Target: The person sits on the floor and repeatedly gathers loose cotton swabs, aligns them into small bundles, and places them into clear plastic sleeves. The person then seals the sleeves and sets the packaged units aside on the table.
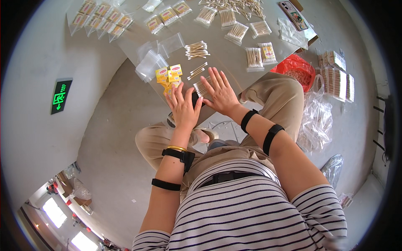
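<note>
Cotton swabs point(200, 88) lie side by side in a flat row near the table's front edge, between my hands. My right hand point(222, 97) is spread with its fingers stretched over the right end of the row. On the left side, my left hand point(184, 109) has its fingers apart, its thumb pointing toward the row. Small yellow-and-white cards point(172, 73) lie just beyond its fingertips. A few loose swabs point(197, 71) and a small pile of swabs point(196, 49) sit farther back. Whether either palm touches the table is hidden.
Clear empty bags point(151, 62) lie left of the swabs. Filled swab packs point(254, 58) and a large loose heap of swabs point(240, 5) are at the back. A phone point(293, 16) rests at the back right. A red bag point(294, 69) stands beside the table, near stacked packs point(335, 81).
</note>
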Demonstrator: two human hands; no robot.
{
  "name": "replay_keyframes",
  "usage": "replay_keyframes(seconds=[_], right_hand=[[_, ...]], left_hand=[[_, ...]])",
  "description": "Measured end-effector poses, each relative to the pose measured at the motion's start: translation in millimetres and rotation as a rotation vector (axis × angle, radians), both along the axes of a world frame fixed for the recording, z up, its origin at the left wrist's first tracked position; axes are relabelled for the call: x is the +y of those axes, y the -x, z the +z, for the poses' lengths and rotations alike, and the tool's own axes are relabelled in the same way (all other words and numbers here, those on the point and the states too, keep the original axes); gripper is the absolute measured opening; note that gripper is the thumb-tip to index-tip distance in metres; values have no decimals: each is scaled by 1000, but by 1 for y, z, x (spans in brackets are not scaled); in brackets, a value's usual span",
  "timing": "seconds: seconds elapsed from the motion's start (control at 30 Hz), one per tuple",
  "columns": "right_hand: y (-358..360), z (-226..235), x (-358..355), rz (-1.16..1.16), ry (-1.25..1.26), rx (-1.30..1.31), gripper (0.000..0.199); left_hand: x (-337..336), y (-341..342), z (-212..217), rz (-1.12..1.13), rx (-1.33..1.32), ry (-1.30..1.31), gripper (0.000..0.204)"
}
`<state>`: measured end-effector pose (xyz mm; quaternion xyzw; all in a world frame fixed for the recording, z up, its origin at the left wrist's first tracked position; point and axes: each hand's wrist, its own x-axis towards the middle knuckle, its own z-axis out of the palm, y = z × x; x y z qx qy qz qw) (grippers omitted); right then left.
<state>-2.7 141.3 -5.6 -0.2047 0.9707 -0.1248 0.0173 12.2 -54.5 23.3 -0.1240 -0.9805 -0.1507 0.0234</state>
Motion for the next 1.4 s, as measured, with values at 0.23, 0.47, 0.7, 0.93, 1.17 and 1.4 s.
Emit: replay_keyframes(seconds=[0.23,0.47,0.7,0.93,1.17,1.4], right_hand=[[1,1,0,-1,1,-5,90],[0,0,0,-7,2,-8,90],[1,3,0,-6,10,-9,90],[1,2,1,-8,29,13,90],[1,0,1,-4,59,11,90],[1,-1,2,-2,97,14,91]], left_hand=[[-2,-1,-1,3,5,-17,44],[0,21,-1,-26,43,-63,31],[0,28,-4,-10,72,-60,27],[-1,45,-3,-2,130,-58,14],[-2,59,0,-85,137,11,13],[-7,68,0,-168,116,34,14]])
